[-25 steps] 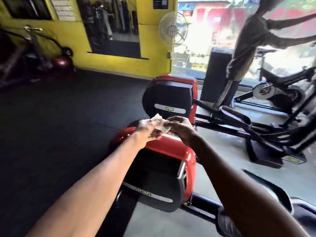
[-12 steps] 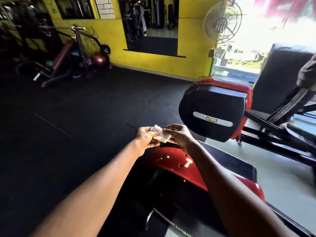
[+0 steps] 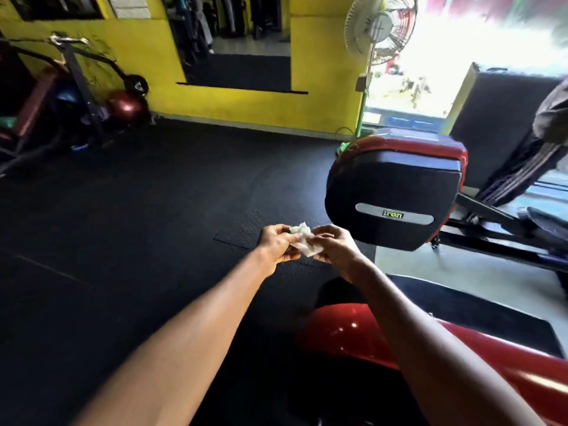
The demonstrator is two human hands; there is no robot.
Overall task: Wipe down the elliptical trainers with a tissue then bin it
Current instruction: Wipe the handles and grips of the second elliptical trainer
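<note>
A small crumpled white tissue (image 3: pixel 304 241) is held out in front of me between both hands. My left hand (image 3: pixel 278 244) pinches its left side and my right hand (image 3: pixel 333 245) pinches its right side. Below my right forearm lies the red housing of the near elliptical trainer (image 3: pixel 344 336). A second elliptical trainer (image 3: pixel 396 192), black with a red rim and a grey label, stands to the right of my hands, apart from them. No bin is in view.
Black rubber flooring (image 3: pixel 138 226) spreads to the left and ahead. A yellow wall (image 3: pixel 322 72) with a mirror closes the far side, a pedestal fan (image 3: pixel 379 23) beside it. Weight gear and a dark red ball (image 3: pixel 126 107) stand far left. Another person's leg (image 3: pixel 528 167) shows far right.
My view has swung left and away from the machines, so both trainers now sit further right and lower. Both hands keep holding the tissue, now over the floor instead of the red housing.
</note>
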